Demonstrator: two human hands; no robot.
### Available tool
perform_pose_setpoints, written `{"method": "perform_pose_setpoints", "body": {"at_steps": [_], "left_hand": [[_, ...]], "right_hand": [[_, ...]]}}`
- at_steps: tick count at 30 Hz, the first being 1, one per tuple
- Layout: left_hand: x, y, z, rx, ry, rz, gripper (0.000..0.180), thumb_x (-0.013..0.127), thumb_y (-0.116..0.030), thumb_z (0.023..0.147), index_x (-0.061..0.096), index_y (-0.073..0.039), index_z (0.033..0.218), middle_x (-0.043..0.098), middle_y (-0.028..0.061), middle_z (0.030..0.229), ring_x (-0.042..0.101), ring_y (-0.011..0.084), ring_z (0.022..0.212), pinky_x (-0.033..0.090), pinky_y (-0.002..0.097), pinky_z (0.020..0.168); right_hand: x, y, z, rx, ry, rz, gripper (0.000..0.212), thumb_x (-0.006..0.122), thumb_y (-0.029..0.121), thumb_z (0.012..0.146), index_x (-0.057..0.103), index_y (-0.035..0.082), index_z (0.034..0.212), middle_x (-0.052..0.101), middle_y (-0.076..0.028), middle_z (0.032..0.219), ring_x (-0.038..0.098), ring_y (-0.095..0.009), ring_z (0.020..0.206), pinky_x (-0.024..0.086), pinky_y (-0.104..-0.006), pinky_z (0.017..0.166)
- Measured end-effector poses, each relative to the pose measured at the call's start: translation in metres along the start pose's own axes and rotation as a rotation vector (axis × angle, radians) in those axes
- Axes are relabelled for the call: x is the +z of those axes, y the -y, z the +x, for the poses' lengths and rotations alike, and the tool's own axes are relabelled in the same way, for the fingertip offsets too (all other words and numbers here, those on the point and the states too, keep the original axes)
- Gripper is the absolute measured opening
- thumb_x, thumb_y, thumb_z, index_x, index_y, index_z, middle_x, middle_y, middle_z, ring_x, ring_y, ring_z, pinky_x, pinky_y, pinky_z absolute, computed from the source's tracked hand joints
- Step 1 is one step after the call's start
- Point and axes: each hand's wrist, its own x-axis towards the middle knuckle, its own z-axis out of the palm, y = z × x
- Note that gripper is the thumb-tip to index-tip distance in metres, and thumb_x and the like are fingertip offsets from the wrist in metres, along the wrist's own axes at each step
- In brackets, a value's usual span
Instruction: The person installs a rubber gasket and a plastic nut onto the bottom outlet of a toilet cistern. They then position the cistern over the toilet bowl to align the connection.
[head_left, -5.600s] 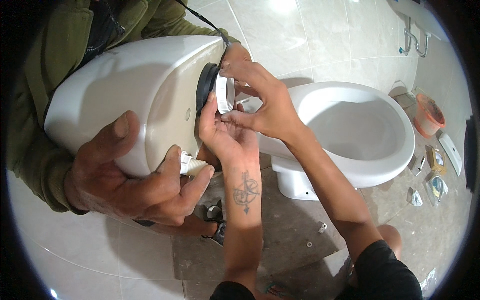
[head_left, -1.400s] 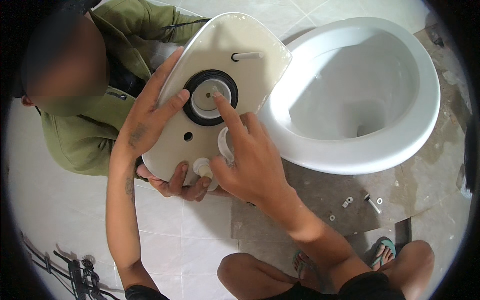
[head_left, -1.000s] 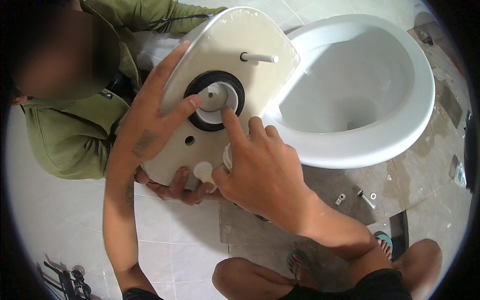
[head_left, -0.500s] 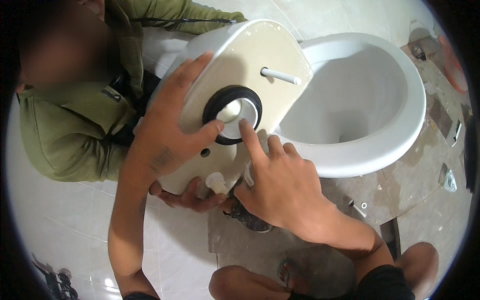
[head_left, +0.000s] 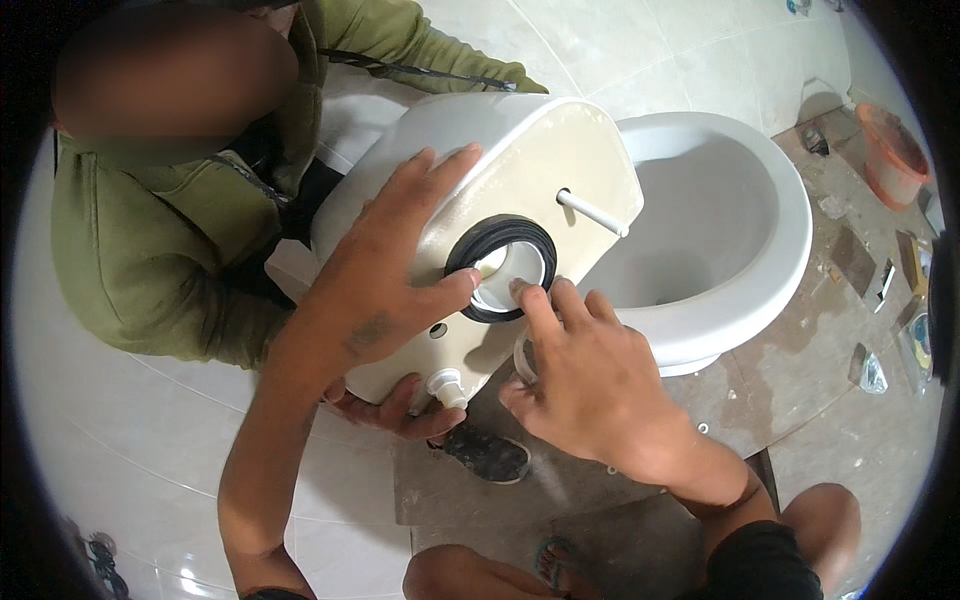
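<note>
While it lies tipped on its side with the underside facing up, the white ceramic toilet tank [head_left: 520, 160] sits between a second person in a green jacket [head_left: 150, 260] and the white toilet bowl [head_left: 740, 230], its upper edge just beside the bowl's rim. Underside: cream, matt; one black rubber gasket ring [head_left: 500, 267] round a white plastic outlet; one thin white bolt [head_left: 592, 212] standing out near the bowl side; one short white threaded stub [head_left: 447, 386] at the lower edge.

Left hand [head_left: 385, 270]: fingers spread flat over the tank, thumb tip touching the gasket. Right hand [head_left: 590, 380]: loosely curled, forefinger pressed on the white outlet inside the ring, holding nothing visible. A hand of the second person [head_left: 395, 412] supports the tank from below.

Surroundings: orange bucket [head_left: 890, 140] at far right; small flat packets and scraps [head_left: 905, 310] scattered on the grey floor by the bowl, markings too small to tell.

Compared with half a second earlier, the tank has shifted slightly right and the forefinger has moved onto the outlet's lower edge.
</note>
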Motion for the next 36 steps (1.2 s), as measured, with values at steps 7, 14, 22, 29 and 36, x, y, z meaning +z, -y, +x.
{"method": "perform_pose_setpoints", "body": {"at_steps": [7, 14, 22, 29, 36], "left_hand": [[0.000, -0.002, -0.004, 0.359, -0.100, 0.447, 0.066, 0.081, -0.024, 0.072, 0.063, -0.026, 0.136, 0.033, 0.0212, 0.155, 0.031, 0.0389, 0.146, 0.026, 0.0563, 0.118], [0.004, -0.013, -0.002, 0.298, -0.021, 0.487, 0.071, 0.090, -0.027, 0.056, 0.070, -0.025, 0.124, 0.033, 0.0181, 0.156, 0.032, 0.0377, 0.145, 0.027, 0.0602, 0.118], [0.007, -0.015, 0.001, 0.250, -0.067, 0.295, 0.073, 0.092, -0.019, 0.052, 0.072, -0.023, 0.123, 0.036, 0.0175, 0.154, 0.042, 0.0368, 0.139, 0.039, 0.0545, 0.112], [0.016, -0.011, -0.004, 0.306, -0.202, 0.198, 0.069, 0.089, -0.008, 0.052, 0.075, -0.020, 0.118, 0.044, 0.0178, 0.149, 0.050, 0.0354, 0.132, 0.045, 0.0470, 0.107], [0.014, -0.005, -0.006, 0.322, -0.203, 0.174, 0.071, 0.088, -0.006, 0.051, 0.072, -0.016, 0.119, 0.044, 0.0173, 0.149, 0.049, 0.0349, 0.132, 0.045, 0.0438, 0.110]], "right_hand": [[-0.001, -0.002, -0.003, -0.018, -0.018, -0.042, 0.062, 0.070, 0.029, 0.082, 0.044, -0.001, 0.131, 0.055, -0.020, 0.114, 0.058, -0.039, 0.105, 0.056, -0.0465, 0.079], [0.007, -0.005, 0.001, -0.034, -0.066, 0.019, 0.056, 0.072, 0.026, 0.081, 0.045, 0.001, 0.123, 0.054, -0.019, 0.110, 0.058, -0.040, 0.101, 0.056, -0.0480, 0.077], [0.009, -0.012, 0.003, -0.107, -0.236, -0.042, 0.053, 0.075, 0.020, 0.078, 0.051, 0.006, 0.122, 0.050, -0.020, 0.115, 0.054, -0.041, 0.101, 0.051, -0.0487, 0.082], [0.005, -0.006, 0.017, -0.029, -0.369, 0.228, 0.034, 0.078, 0.017, 0.075, 0.069, 0.000, 0.104, 0.053, -0.021, 0.099, 0.057, -0.041, 0.093, 0.048, -0.0483, 0.079], [-0.001, -0.002, 0.024, -0.066, -0.367, 0.141, 0.016, 0.078, 0.008, 0.073, 0.076, 0.003, 0.089, 0.058, -0.013, 0.087, 0.060, -0.031, 0.074, 0.050, -0.0408, 0.070]]}}
